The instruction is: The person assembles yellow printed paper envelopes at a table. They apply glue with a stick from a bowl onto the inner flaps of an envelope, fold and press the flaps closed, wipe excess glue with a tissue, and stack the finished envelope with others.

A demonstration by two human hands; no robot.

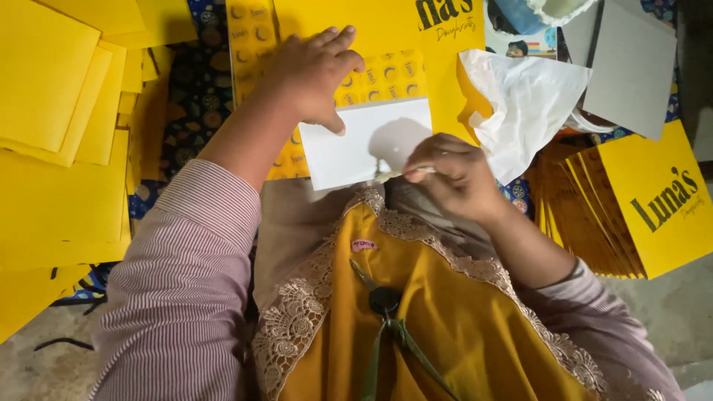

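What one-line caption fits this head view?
Left hand presses a white card on yellow printed sheets; right hand pinches a thin tool.

The left hand [316, 70] lies flat on a printed card sheet [386, 74], its thumb touching the upper left edge of a blank card [356, 145]. The blank card lies on the printed sheet, between the two hands. The right hand [457, 174] sits at the blank card's lower right corner, pinching a thin stick-like tool [405, 173] whose tip rests on the card. Crumpled paper [527, 111] lies just right of the right hand. A fanned stack of printed cards [639, 208] lies further right. Loose stacked sheets [56, 134] lie well left of the left arm. A grey board [631, 67] lies behind the crumpled paper.
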